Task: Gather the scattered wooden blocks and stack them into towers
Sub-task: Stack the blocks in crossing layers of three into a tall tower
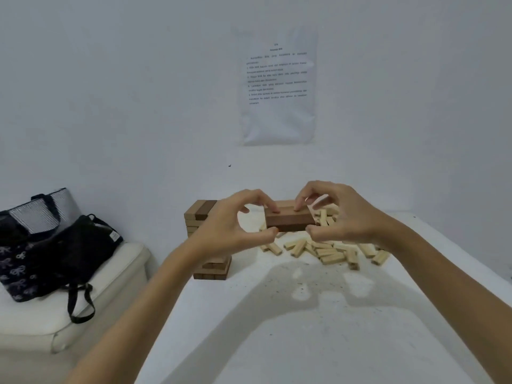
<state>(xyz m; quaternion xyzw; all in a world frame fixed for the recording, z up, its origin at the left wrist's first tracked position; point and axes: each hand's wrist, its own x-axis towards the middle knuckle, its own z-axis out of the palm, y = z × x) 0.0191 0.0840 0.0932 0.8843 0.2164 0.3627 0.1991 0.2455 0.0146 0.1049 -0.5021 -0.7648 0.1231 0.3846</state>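
A row of wooden blocks (288,220), dark brown in front and lighter behind, is held in the air between both hands. My left hand (235,225) pinches its left end with thumb below and fingers on top. My right hand (340,214) pinches its right end the same way. A block tower (201,217) stands to the left, partly hidden by my left wrist; its base (212,270) shows below. Several loose pale blocks (329,252) lie scattered on the white table (318,342) under and behind the held row.
Dark bags (52,245) sit on a cream cushioned seat (91,300) at the left. A printed sheet (278,87) hangs on the white wall behind the table. The table's right edge runs close to the loose pile.
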